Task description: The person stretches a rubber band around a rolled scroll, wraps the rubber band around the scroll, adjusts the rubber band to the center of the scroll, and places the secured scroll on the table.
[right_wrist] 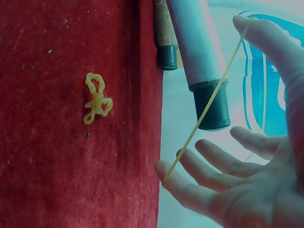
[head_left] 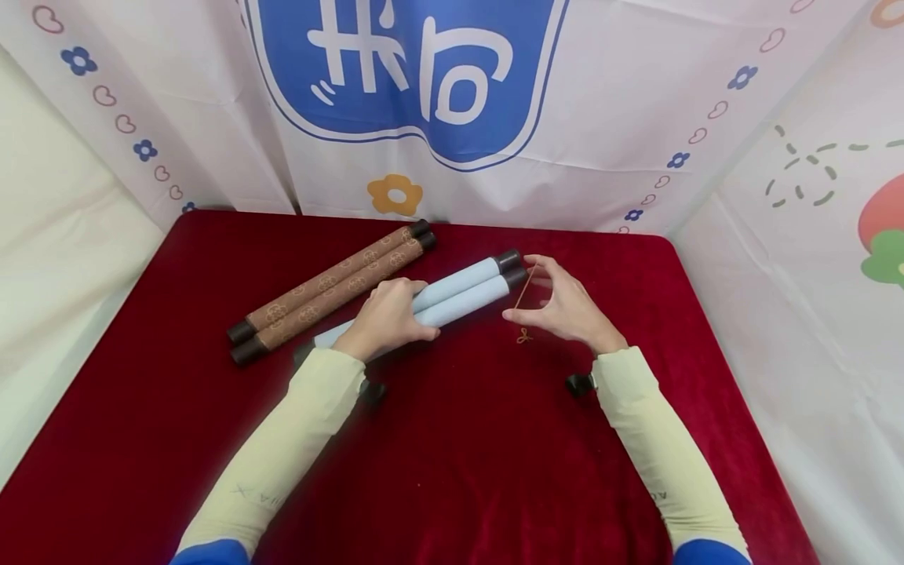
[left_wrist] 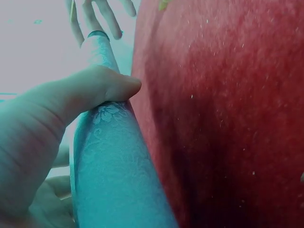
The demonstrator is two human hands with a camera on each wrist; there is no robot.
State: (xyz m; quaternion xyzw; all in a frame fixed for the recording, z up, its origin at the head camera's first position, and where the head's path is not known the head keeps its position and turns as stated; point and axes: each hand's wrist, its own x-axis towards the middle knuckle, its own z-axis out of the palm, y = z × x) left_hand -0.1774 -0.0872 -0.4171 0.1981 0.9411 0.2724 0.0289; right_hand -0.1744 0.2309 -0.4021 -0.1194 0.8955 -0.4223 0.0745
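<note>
As the left hand (head_left: 388, 312) grips blue rolls (head_left: 469, 300), the splayed right hand (head_left: 566, 306) stretches elastic (right_wrist: 201, 114).

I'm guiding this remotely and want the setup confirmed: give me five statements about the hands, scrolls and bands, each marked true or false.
1. The left hand grips the light-blue scroll. True.
2. The right hand is empty. False: it holds a yellow band stretched taut.
3. The brown scroll lies unheld on the red cloth. True.
4. The small tangled loops lie on the brown scroll. False: they lie on the red cloth.
5. Both scrolls have dark end caps. True.
</note>
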